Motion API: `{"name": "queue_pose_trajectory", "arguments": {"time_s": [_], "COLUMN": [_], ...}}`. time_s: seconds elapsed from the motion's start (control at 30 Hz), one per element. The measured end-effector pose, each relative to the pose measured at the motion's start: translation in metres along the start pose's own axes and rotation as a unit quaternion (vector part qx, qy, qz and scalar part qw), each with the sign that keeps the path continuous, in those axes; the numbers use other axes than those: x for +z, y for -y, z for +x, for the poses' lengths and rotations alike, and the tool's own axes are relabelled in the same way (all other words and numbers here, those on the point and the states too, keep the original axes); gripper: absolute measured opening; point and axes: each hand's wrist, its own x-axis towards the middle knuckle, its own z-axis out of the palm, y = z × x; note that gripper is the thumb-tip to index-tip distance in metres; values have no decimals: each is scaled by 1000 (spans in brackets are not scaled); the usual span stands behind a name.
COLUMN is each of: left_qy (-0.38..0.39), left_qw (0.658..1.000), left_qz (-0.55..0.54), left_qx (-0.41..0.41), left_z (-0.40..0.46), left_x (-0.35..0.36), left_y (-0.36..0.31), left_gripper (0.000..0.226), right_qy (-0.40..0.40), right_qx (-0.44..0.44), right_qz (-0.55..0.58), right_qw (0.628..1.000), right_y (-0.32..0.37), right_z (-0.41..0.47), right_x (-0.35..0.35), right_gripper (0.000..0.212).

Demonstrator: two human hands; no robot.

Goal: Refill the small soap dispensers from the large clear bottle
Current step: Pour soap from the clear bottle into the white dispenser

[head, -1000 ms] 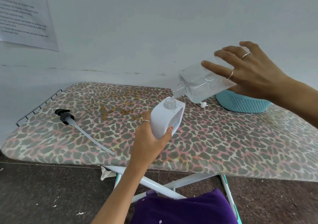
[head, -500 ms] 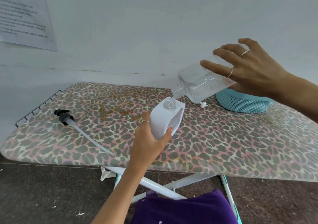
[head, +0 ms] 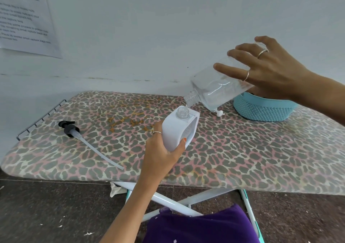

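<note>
The head view, the only one, looks down on an ironing board (head: 242, 158) with a leopard-print cover, set against a pale wall. The left hand (head: 160, 153) wraps its fingers and thumb round the lower part of a small white dispenser (head: 179, 130), holding it just above the board and tilted a little to the right, its neck open. The right hand (head: 268, 71) holds the large clear bottle (head: 214, 91) from above, fingers spread across its upper side, the thumb hidden underneath. The bottle is tipped neck-down to the left, its mouth just above and to the right of the dispenser's neck, and a thin stream of clear liquid seems to run between the two. Liquid pools in the low side of the bottle.

A black pump with a long tube (head: 74, 132) lies well apart on the left of the board, and a small white pump top (head: 219, 113) lies near a blue basket (head: 261, 110) at the back right.

By the look of it, the pouring has only just begun. How full the dispenser is cannot be told through its white wall. Filling it, refitting its pump and closing the big bottle remain, and any other dispensers are not in sight.
</note>
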Motion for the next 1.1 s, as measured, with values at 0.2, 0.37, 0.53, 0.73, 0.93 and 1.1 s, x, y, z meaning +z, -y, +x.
{"name": "queue_pose_trajectory", "arguments": {"time_s": [0.2, 0.37, 0.53, 0.73, 0.93, 1.1], "left_qy": [2, 2, 3, 4, 6, 7], "left_qw": [1000, 1000, 1000, 1000, 1000, 1000], "left_qz": [-3, 7, 4, 1, 5, 6], "left_qx": [-2, -4, -2, -1, -5, -16], "left_z": [1, 1, 1, 2, 1, 1], "left_x": [0, 0, 0, 0, 0, -1], "left_y": [0, 2, 1, 0, 1, -1], "left_gripper": [63, 64, 61, 64, 64, 61], "right_qy": [-2, -2, -4, 9, 14, 12], "right_qx": [-10, -16, -22, -30, -42, -45], "right_qz": [-11, -18, -29, -41, -55, -69], "right_qw": [1000, 1000, 999, 999, 998, 997], "right_y": [0, -1, -3, -6, -7, -8], "right_z": [3, 6, 11, 15, 20, 24], "right_x": [-3, -5, -7, -11, -17, -20], "right_gripper": [87, 80, 82, 83, 84, 83]}}
